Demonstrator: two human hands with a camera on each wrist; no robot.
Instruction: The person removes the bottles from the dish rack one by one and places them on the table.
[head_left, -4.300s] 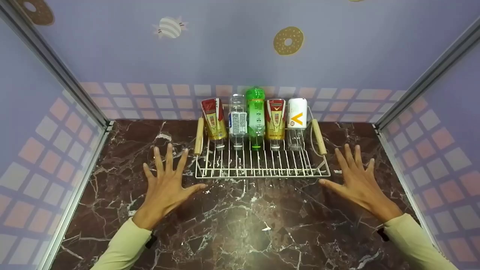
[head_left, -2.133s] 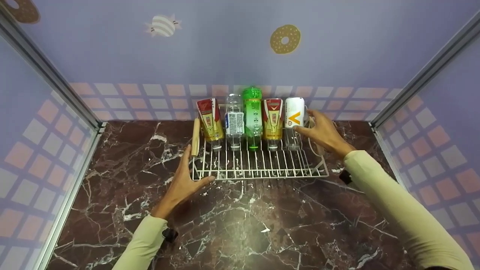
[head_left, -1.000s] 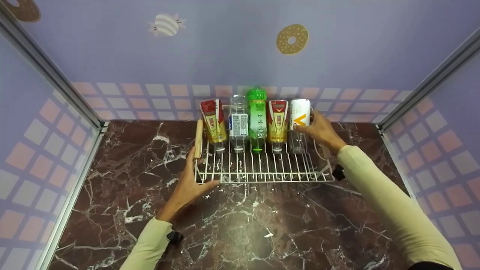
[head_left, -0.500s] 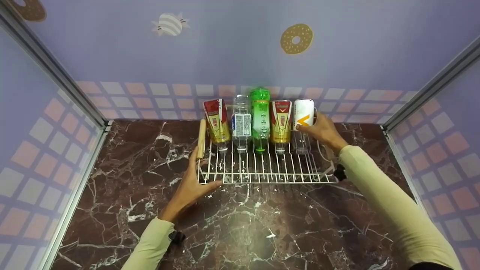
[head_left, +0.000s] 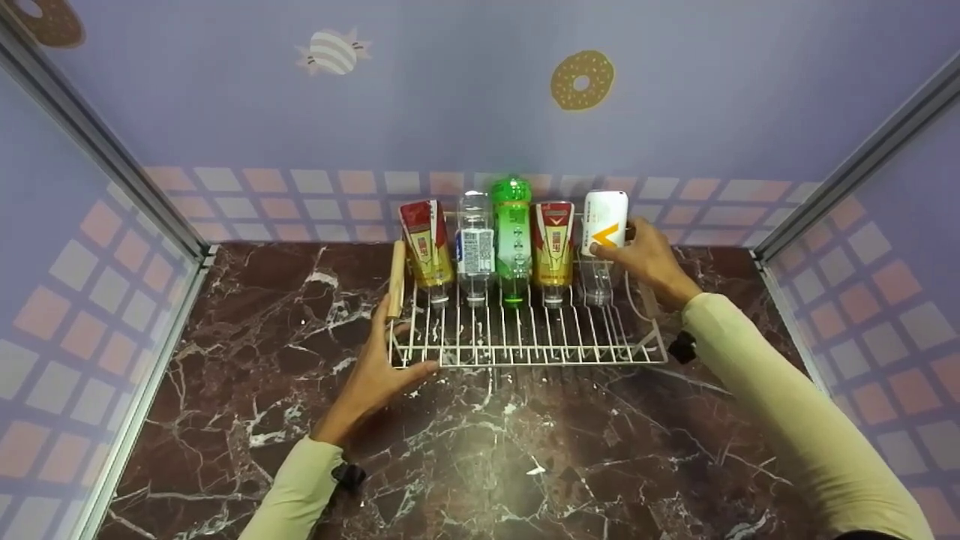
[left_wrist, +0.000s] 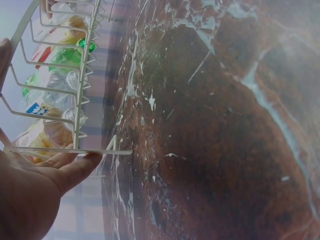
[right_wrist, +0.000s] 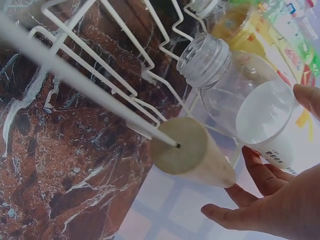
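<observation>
With its thumb and fingers my right hand (head_left: pixel 651 261) pinches a clear bottle with a white label and orange V (head_left: pixel 604 214). The bottle is upside down, at the right end of a row in a white wire rack (head_left: pixel 525 364). The right wrist view shows the uncapped mouth of this bottle (right_wrist: pixel 205 62) pointing toward the rack's wires. My left hand (head_left: pixel 369 379) holds the rack's front left corner, thumb on the front wire, fingers along the side below the wooden handle (head_left: pixel 397 277).
Left of that bottle, other upturned bottles lean in the rack: a red-and-yellow one (head_left: pixel 553 244), a green one (head_left: pixel 512 240), a clear labelled one (head_left: pixel 475 247) and another red-and-yellow one (head_left: pixel 427 244). The patterned back wall (head_left: pixel 450 112) stands behind the marbled tabletop (head_left: pixel 465 450).
Both hands have come in from being spread over the table: the left to the rack corner, the right to the white-labelled bottle. Since half a second ago that bottle has risen slightly.
</observation>
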